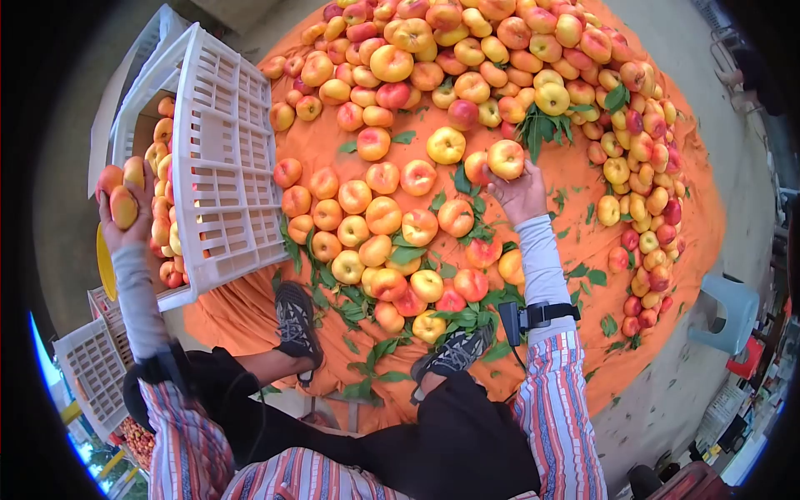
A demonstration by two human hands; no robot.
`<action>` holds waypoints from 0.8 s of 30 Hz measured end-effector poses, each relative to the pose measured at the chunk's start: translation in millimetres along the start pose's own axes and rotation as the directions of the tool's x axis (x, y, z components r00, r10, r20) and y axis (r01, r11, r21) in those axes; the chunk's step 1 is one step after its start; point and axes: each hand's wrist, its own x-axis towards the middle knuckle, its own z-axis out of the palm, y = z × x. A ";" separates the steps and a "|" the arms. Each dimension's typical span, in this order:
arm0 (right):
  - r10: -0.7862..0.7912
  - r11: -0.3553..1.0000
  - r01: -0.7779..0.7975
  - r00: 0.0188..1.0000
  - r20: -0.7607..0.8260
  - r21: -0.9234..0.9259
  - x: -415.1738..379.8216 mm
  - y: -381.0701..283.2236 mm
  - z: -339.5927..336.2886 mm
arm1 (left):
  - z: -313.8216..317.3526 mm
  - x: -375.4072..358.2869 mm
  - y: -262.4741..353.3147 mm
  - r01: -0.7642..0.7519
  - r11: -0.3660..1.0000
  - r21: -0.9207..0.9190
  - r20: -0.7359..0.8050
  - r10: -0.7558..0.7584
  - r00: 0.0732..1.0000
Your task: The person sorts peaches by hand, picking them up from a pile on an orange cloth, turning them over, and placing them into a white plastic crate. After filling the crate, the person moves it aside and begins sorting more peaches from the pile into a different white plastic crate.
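My left hand [133,227] is closed around a few flat peaches [123,207], at the left over the white plastic crate [236,154]. More flat peaches [162,154] lie inside that crate, partly hidden by its slatted side. On the right, my right hand [523,196] grips a yellow-red flat peach [507,159] by its lower edge, above the orange cloth [575,358]. Another peach [476,167] sits just left of those fingers. Loose peaches [384,215] and green leaves spread over the cloth between my hands.
A large heap of peaches [467,50] curves along the far and right sides of the cloth. My shoes [297,327] rest on its near edge, among leaves. A second crate [92,371] stands at lower left, and a blue-grey stool [723,312] at right.
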 end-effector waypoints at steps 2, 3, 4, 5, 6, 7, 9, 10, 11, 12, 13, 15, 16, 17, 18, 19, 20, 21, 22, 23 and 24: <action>0.003 0.997 0.000 0.999 -0.036 0.074 -7.3 7.4 -4.4 | -22.7 26.5 47.8 -0.125 0.990 -0.060 -0.216 0.110 0.970; -0.002 0.995 0.010 0.997 -0.077 0.102 -9.8 10.5 -10.6 | -39.0 42.3 72.3 -0.175 0.971 -0.161 -0.326 0.115 0.938; -0.006 0.992 0.021 0.993 -0.114 0.128 -11.2 11.8 -15.8 | -40.0 47.8 77.9 -0.221 0.948 -0.230 -0.396 0.116 0.911; 0.027 0.995 -0.009 0.984 -0.176 0.104 -13.2 9.1 -21.1 | -36.4 50.7 76.8 -0.274 0.917 -0.290 -0.463 0.116 0.879; 0.057 0.996 -0.039 0.969 -0.242 0.080 -17.0 4.4 -27.8 | -33.1 53.8 74.4 -0.309 0.895 -0.323 -0.497 0.117 0.860; 0.085 0.996 -0.071 0.947 -0.310 0.056 -19.4 2.7 -34.2 | -34.7 53.9 68.2 -0.276 0.928 -0.252 -0.425 0.150 0.893; -0.134 0.966 0.028 0.905 -0.403 -0.257 -20.8 2.1 -32.3 | -31.8 52.7 47.5 -0.276 0.961 0.010 -0.261 0.269 0.927; -0.239 0.873 0.044 0.907 -0.347 -0.485 -13.8 0.9 -45.5 | -26.3 54.0 37.0 -0.306 0.933 0.188 -0.153 0.336 0.929; -0.327 0.728 0.062 0.907 -0.266 -0.683 -7.0 0.1 -52.7 | -18.7 53.0 22.4 -0.345 0.869 0.355 -0.032 0.380 0.924; -0.368 0.552 0.092 0.919 -0.142 -0.829 -0.3 1.4 -49.3 | -2.0 43.4 -17.2 -0.402 0.743 0.535 0.110 0.411 0.905; -0.443 0.231 0.121 0.897 0.007 -0.966 5.5 4.0 -39.7 | 8.2 38.9 -58.9 -0.440 0.501 0.745 0.293 0.347 0.891; -0.437 -0.454 0.118 0.834 0.336 -0.883 13.8 9.6 -8.2 | 16.8 38.3 -141.8 -0.592 -0.159 0.790 0.604 0.037 0.796; -0.336 -0.534 0.018 0.913 0.231 -0.845 10.6 9.7 18.8 | 15.2 42.2 -183.0 -0.700 -0.432 0.568 0.698 -0.198 0.689; -0.289 -0.546 -0.034 0.945 0.151 -0.837 13.8 13.0 30.2 | 13.4 44.0 -235.9 -0.334 0.208 0.919 0.356 -0.078 0.931; -0.243 -0.560 -0.084 0.968 0.066 -0.824 17.9 15.0 38.3 | -2.4 64.1 -275.4 -0.320 0.107 0.941 0.332 -0.115 0.936; -0.197 -0.576 -0.135 0.980 -0.023 -0.806 20.7 14.8 41.3 | -15.2 75.7 -314.2 -0.474 -0.170 0.864 0.442 -0.197 0.875; -0.209 -0.586 -0.120 0.978 0.006 -0.801 24.3 16.2 35.6 | -35.0 94.0 -355.2 -0.562 -0.143 0.814 0.528 -0.221 0.820; -0.216 -0.572 -0.124 0.976 0.003 -0.811 25.3 15.6 35.1 | -37.7 104.7 -384.3 -0.682 -0.314 0.661 0.617 -0.291 0.731; -0.221 -0.557 -0.129 0.975 -0.003 -0.820 24.7 16.5 34.1 | -37.3 110.1 -410.2 -0.697 -0.450 0.558 0.648 -0.288 0.705; -0.224 -0.543 -0.133 0.975 -0.010 -0.829 24.0 17.1 32.3 | -34.6 114.0 -431.3 -0.689 -0.575 0.441 0.677 -0.290 0.676; -0.254 -0.403 -0.091 0.967 0.015 -0.911 22.5 17.1 27.0 | -30.6 119.8 -448.1 -0.665 -0.636 0.393 0.629 -0.341 0.698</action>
